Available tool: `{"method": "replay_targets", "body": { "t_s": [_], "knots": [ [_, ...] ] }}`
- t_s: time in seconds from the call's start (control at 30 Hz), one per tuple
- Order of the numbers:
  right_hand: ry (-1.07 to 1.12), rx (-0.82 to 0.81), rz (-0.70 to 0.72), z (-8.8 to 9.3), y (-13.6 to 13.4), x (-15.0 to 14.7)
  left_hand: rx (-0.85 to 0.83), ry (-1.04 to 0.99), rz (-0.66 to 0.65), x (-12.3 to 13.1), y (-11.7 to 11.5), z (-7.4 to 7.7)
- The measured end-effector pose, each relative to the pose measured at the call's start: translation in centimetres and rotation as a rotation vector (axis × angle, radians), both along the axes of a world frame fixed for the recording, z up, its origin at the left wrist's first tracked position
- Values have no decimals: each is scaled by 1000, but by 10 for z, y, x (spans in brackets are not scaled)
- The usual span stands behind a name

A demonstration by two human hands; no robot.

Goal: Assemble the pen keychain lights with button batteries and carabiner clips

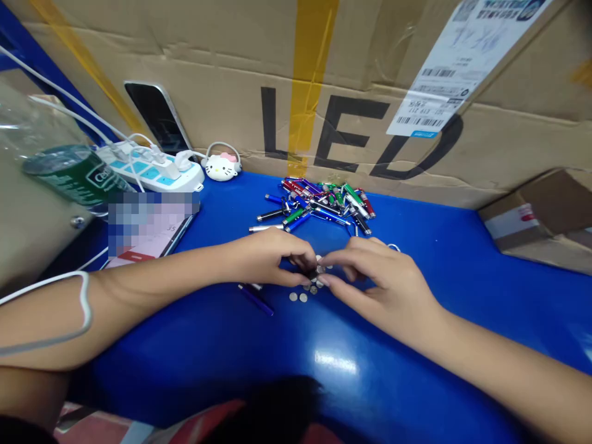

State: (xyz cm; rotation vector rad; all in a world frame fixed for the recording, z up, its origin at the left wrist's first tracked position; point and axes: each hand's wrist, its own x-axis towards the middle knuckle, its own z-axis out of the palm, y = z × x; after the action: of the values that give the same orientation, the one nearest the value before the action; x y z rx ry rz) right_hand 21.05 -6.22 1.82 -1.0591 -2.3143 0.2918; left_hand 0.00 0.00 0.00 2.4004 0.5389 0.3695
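Two bare forearms reach in from the sides of the frame and meet over a blue table (370, 382). The left hand (263, 262) is curled nearly closed, and the right hand (379, 290) is partly closed, its fingers bent inward. Their fingertips meet at the middle of the frame around a small dark object (313, 272), which seems held between them, though the fingers hide most of it. Just below lie loose silver discs (298, 296), like button batteries, and a blue tube (256, 300) lies near the left hand. Above the hands is a heap of small metal tubes (328, 203) in red, blue, green and silver.

The flat discs could be the trouble: a nudge from a wrist or a fumbled pinch could send them sliding across the glossy table or over its edge. A careless reach could also scatter the loose heap.

The table shines under a bright reflection near the bottom. At upper left are a green can (76, 176), a white power strip (150, 166) with cables, a leaning phone (157, 117) and a small cat-shaped gadget (222, 166). A large cardboard box (324, 92) printed "LED" forms the back wall, and a smaller box (536, 216) sits at right.
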Motion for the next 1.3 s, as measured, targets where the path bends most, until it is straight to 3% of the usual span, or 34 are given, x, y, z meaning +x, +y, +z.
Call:
{"method": "replay_targets", "body": {
  "t_s": [0.47,0.83,0.97,1.13,1.3],
  "knots": [
    [-15,-29,31,1,3,6,-11,33,25,1,0,1],
    [-219,114,110,2,1,8,-50,2,18,1,-2,3],
    [-241,34,95,8,1,8,-22,-12,21,1,-4,2],
    [-269,-73,-34,17,7,13,-52,-3,26,1,-4,1],
    [-443,-221,30,6,12,14,-46,-32,26,1,-4,-2]
  ]
}}
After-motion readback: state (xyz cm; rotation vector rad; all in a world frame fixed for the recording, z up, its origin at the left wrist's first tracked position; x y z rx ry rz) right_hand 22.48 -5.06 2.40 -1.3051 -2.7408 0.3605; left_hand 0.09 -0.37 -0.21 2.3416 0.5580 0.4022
